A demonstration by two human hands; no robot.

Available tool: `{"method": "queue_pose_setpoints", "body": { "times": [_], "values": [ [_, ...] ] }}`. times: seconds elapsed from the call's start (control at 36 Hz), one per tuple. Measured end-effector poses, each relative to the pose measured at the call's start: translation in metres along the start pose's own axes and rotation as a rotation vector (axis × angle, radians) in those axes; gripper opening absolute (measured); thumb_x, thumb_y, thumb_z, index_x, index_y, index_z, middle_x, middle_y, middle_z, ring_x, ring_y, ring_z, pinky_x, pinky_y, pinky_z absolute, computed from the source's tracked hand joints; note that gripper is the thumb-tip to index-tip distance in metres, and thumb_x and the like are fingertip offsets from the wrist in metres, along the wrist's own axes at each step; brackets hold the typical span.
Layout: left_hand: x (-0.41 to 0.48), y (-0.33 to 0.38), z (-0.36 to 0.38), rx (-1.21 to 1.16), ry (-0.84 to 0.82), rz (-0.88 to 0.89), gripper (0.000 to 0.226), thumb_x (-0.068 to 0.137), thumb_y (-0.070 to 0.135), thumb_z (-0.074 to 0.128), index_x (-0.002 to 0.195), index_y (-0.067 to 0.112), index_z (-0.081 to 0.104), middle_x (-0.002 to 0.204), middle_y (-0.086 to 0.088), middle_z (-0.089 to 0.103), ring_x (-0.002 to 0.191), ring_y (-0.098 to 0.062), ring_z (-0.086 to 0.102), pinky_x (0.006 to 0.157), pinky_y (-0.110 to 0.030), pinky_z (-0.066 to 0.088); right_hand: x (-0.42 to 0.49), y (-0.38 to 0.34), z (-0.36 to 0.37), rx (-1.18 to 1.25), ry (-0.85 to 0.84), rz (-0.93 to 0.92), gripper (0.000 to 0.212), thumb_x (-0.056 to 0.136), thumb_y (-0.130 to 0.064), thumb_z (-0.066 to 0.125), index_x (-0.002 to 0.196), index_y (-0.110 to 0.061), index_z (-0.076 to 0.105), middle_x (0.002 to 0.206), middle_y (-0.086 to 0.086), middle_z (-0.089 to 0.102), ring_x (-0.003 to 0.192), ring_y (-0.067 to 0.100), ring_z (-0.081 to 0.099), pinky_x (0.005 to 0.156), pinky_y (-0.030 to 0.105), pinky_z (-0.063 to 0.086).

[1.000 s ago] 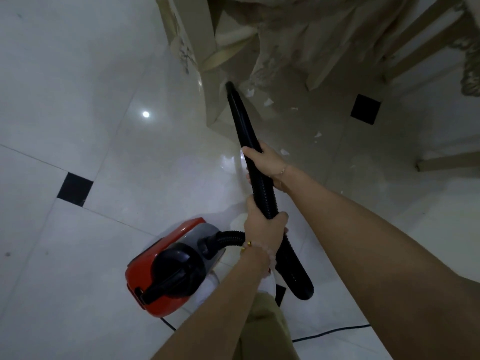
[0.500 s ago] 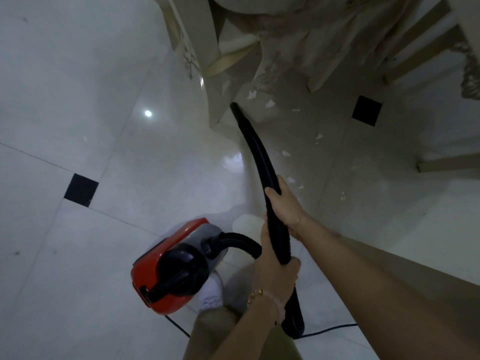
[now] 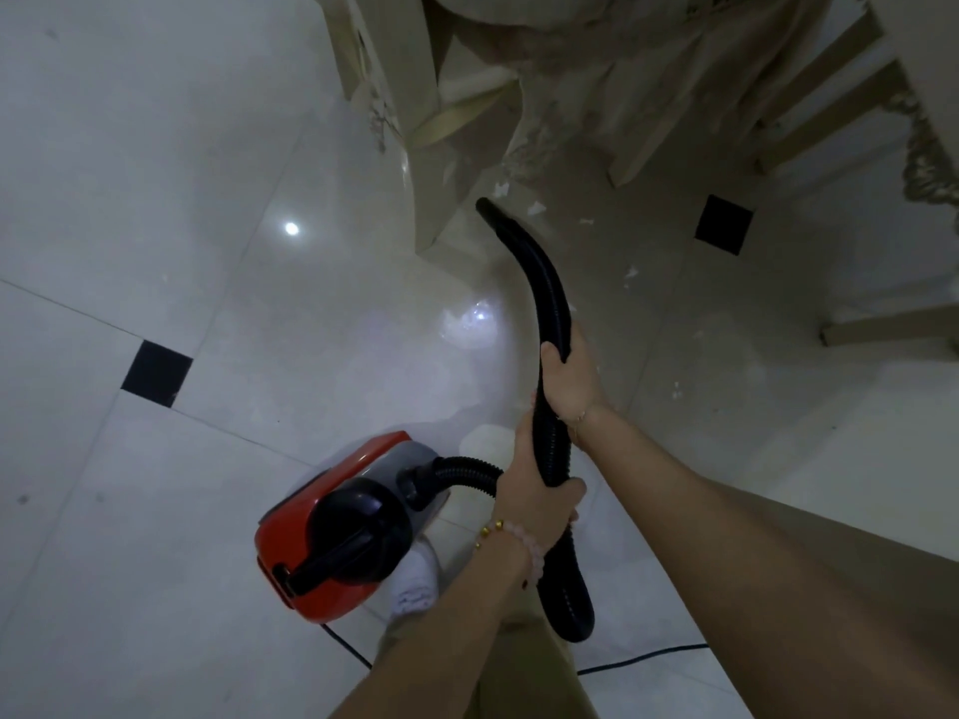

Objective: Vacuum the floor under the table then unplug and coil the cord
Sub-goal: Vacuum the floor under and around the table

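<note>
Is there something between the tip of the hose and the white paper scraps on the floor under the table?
Nothing visible blocks it. The hose tip points at scraps on open floor; the table leg stands just left of the tip, not across its path.

Red-and-grey vacuum [image 3: 337,531], black ribbed hose [image 3: 552,313], white floor [image 3: 155,147] with black squares

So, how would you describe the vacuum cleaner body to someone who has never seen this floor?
Start from the pale tiled floor in front of the table leg, then come toward the person's feet. The vacuum cleaner body sits there, beside a white sock, with the black hose running from it up through both hands. It is the only red and grey thing in view.
</note>
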State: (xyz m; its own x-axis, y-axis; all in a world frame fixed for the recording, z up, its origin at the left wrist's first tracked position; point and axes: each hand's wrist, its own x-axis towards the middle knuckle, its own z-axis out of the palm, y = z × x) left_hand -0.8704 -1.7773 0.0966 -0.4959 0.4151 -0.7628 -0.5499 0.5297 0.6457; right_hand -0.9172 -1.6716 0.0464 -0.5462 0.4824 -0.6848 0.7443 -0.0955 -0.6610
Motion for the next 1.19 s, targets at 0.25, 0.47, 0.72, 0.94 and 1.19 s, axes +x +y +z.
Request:
{"method": "queue_pose_setpoints", "body": {
  "times": [0.25, 0.47, 0.72, 0.94, 1.19],
  "values": [
    [-0.001, -0.010, -0.003, 0.028, -0.017, -0.040, 0.077, 0.084, 0.006, 0.055, 0.146, 0.028, 0.015, 0.115, -0.012, 0.059, 0.081, -0.021, 0.058, 0.077, -0.036, 0.055, -0.001, 0.012, 0.006, -0.004, -0.023, 0.057, 0.056, 0.102, -0.027, 0.032, 0.153, -0.031, 0.009, 0.089, -0.002, 0.054, 0.060, 0.016, 0.051, 0.063, 0.033, 0.049],
    [0.009, -0.004, -0.013, -0.090, -0.064, -0.072, 0.072, 0.085, 0.005, 0.054, 0.144, 0.030, 0.020, 0.088, -0.002, 0.055, 0.053, -0.013, 0.053, 0.052, -0.026, 0.052, 0.012, 0.002, 0.008, 0.000, -0.088, 0.048, 0.050, 0.101, -0.022, 0.035, 0.149, -0.024, 0.022, 0.088, -0.001, 0.052, 0.063, 0.016, 0.050, 0.059, 0.032, 0.048],
    [0.014, 0.006, -0.021, -0.138, -0.094, -0.102, 0.074, 0.084, 0.003, 0.054, 0.142, 0.034, 0.020, 0.081, -0.003, 0.052, 0.055, -0.019, 0.052, 0.065, -0.040, 0.053, 0.014, -0.010, 0.008, 0.052, -0.067, 0.071, 0.047, 0.100, -0.019, 0.037, 0.145, -0.021, 0.028, 0.083, 0.003, 0.051, 0.057, 0.017, 0.050, 0.051, 0.030, 0.048],
    [-0.026, 0.000, -0.026, -0.034, -0.125, -0.040, 0.072, 0.085, 0.006, 0.054, 0.139, 0.038, 0.017, 0.083, -0.002, 0.056, 0.062, -0.014, 0.057, 0.057, -0.021, 0.054, 0.010, -0.010, -0.005, 0.355, -0.100, 0.262, 0.037, 0.090, -0.006, 0.050, 0.121, -0.023, 0.038, 0.091, 0.010, 0.048, 0.056, 0.021, 0.054, 0.047, 0.028, 0.051],
    [-0.034, -0.016, -0.021, 0.064, -0.093, 0.002, 0.076, 0.085, 0.007, 0.055, 0.145, 0.029, 0.014, 0.109, -0.008, 0.059, 0.079, -0.017, 0.059, 0.070, -0.021, 0.054, 0.004, 0.006, 0.002, 0.405, 0.071, 0.229, 0.038, 0.095, -0.011, 0.049, 0.132, -0.018, 0.040, 0.082, 0.007, 0.047, 0.053, 0.017, 0.046, 0.037, 0.020, 0.045]
  ]
}}
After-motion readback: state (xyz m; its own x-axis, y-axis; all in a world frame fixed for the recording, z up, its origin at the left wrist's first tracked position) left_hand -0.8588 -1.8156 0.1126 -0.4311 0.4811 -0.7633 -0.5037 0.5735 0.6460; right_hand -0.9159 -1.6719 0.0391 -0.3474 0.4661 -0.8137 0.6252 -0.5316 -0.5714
